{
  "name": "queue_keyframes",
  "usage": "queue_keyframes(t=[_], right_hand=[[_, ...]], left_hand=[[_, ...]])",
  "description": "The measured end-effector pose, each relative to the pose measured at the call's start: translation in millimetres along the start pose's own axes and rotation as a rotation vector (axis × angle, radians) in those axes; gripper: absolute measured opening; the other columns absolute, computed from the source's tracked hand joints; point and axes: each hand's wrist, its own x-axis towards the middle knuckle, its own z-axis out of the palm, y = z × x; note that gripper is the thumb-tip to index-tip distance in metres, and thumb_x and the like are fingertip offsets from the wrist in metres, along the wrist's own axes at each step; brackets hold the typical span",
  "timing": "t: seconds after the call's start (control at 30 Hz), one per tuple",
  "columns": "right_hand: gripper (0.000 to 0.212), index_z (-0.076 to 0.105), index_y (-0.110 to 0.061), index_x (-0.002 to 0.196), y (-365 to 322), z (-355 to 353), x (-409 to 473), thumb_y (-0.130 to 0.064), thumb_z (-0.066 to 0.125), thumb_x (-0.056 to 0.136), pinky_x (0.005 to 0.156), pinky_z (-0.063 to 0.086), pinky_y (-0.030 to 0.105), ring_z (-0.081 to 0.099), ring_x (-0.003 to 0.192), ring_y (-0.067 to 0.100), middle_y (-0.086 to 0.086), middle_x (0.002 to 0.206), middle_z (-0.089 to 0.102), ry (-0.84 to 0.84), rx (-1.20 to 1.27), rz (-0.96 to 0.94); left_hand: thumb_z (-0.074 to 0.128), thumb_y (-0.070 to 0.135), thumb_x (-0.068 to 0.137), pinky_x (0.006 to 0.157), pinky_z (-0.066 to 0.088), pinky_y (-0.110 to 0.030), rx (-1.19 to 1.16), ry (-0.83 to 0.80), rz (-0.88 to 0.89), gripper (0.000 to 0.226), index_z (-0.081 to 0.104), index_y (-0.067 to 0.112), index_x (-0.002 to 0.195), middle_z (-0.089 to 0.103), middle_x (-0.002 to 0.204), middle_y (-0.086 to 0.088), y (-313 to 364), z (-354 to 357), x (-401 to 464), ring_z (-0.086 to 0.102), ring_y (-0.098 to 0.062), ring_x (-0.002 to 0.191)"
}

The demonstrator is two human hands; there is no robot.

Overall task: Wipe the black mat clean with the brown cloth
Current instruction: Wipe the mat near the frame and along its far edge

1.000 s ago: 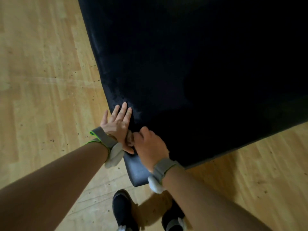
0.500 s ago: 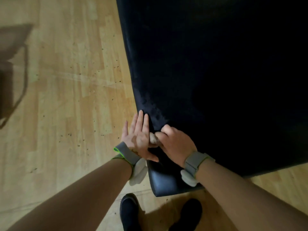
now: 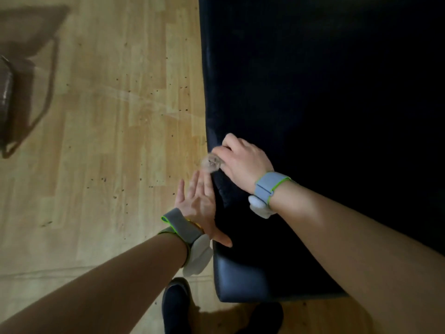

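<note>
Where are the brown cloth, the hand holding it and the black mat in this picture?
brown cloth (image 3: 210, 163): head view, on the bunched part showing beside the fingers.
right hand (image 3: 243, 161): head view, on the back of the hand.
black mat (image 3: 313, 92): head view, on its bare top surface.

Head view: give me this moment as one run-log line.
right hand grips cloth at mat left edge | left hand flat, open beside edge | floor speckled

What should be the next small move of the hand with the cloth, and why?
Probably sweep the right hand and its brown cloth once more off the left edge of the black mat. The cloth sits right at that edge, and the open left hand waits flat beside it, as if to catch crumbs.
</note>
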Motion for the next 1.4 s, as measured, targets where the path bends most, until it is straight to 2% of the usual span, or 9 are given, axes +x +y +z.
queue_keyframes(t=[0.1, 0.27, 0.5, 0.7, 0.83, 0.97, 1.17, 1.3, 1.4], right_hand=[[0.028, 0.053, -0.018, 0.121, 11, -4, 47, -0.019, 0.05, 0.093, 0.061, 0.036, 0.038, 0.052, 0.094, 0.034, 0.011, 0.116, 0.045, 0.049, 0.016, 0.197], [0.029, 0.049, -0.024, 0.122, 24, 1, 104, -0.02, 0.051, 0.093, 0.064, 0.033, 0.035, 0.053, 0.098, 0.033, 0.009, 0.115, 0.045, 0.081, 0.071, 0.404], [0.031, 0.054, -0.017, 0.12, -5, 1, 32, -0.037, 0.047, 0.097, 0.06, 0.036, 0.034, 0.056, 0.09, 0.033, 0.012, 0.115, 0.044, 0.074, 0.128, 0.411], [0.04, 0.054, -0.02, 0.12, -9, -10, -62, -0.043, 0.036, 0.092, 0.059, 0.043, 0.039, 0.058, 0.082, 0.037, 0.013, 0.104, 0.049, -0.129, 0.177, 0.095], [0.031, 0.053, -0.016, 0.11, 34, -13, -29, -0.042, 0.043, 0.097, 0.066, 0.037, 0.032, 0.055, 0.085, 0.03, 0.009, 0.114, 0.045, 0.05, 0.169, 0.611], [0.037, 0.056, -0.01, 0.111, -3, 3, -42, -0.043, 0.044, 0.098, 0.064, 0.04, 0.033, 0.058, 0.086, 0.03, 0.011, 0.116, 0.043, 0.136, 0.11, 0.746], [0.019, 0.065, -0.016, 0.092, -60, 11, -114, -0.032, 0.067, 0.083, 0.046, 0.031, 0.027, 0.054, 0.053, 0.03, 0.006, 0.08, 0.043, 0.096, 0.265, 0.394], [0.03, 0.059, -0.021, 0.115, 23, -15, -141, -0.041, 0.047, 0.096, 0.069, 0.037, 0.031, 0.056, 0.094, 0.031, 0.008, 0.1, 0.04, 0.074, 0.228, 0.763], [0.025, 0.055, -0.015, 0.114, 44, -17, -148, -0.032, 0.051, 0.096, 0.068, 0.042, 0.031, 0.059, 0.088, 0.031, 0.008, 0.106, 0.044, 0.311, 0.175, 1.033]], left_hand=[[0.071, 0.078, 0.046, 0.11, -0.019, -0.043, 0.019, -0.04, 0.014, 0.159, -0.042, 0.003, 0.128, -0.027, 0.154, -0.008, 1, -4, 1, -0.027, -0.018, 0.139], [0.075, 0.073, 0.046, 0.111, -0.016, -0.045, 0.08, -0.09, -0.044, 0.16, -0.036, -0.001, 0.135, -0.024, 0.154, -0.009, 10, -12, -1, -0.025, -0.02, 0.141], [0.069, 0.079, 0.049, 0.114, -0.014, -0.044, -0.033, -0.043, 0.049, 0.153, -0.034, 0.011, 0.139, -0.029, 0.153, -0.002, -6, -7, -9, -0.027, -0.022, 0.14], [0.068, 0.077, 0.055, 0.114, -0.013, -0.041, -0.017, -0.033, 0.118, 0.143, -0.034, 0.024, 0.14, -0.035, 0.15, 0.001, -42, 9, -28, -0.029, -0.022, 0.139], [0.069, 0.077, 0.051, 0.117, -0.007, -0.042, -0.041, 0.056, 0.092, 0.145, -0.038, 0.027, 0.135, -0.034, 0.15, 0.003, -40, 7, -28, -0.024, -0.021, 0.141], [0.075, 0.074, 0.045, 0.118, 0.0, -0.043, -0.112, 0.199, 0.124, 0.148, -0.033, 0.032, 0.137, -0.028, 0.153, 0.008, -20, -5, -19, -0.017, -0.017, 0.143], [0.073, 0.076, 0.043, 0.116, -0.006, -0.042, 0.029, 0.155, 0.224, 0.148, -0.017, 0.022, 0.148, -0.027, 0.154, 0.004, -3, -17, -8, -0.022, -0.016, 0.142], [0.067, 0.079, 0.051, 0.115, -0.008, -0.044, 0.338, 0.046, 0.25, 0.145, -0.018, 0.012, 0.147, -0.03, 0.153, -0.006, 6, -27, -3, -0.019, -0.02, 0.143], [0.068, 0.077, 0.054, 0.114, -0.007, -0.045, 0.415, 0.023, 0.209, 0.144, -0.019, 0.009, 0.147, -0.028, 0.153, -0.01, 13, -30, -5, -0.017, -0.023, 0.143]])
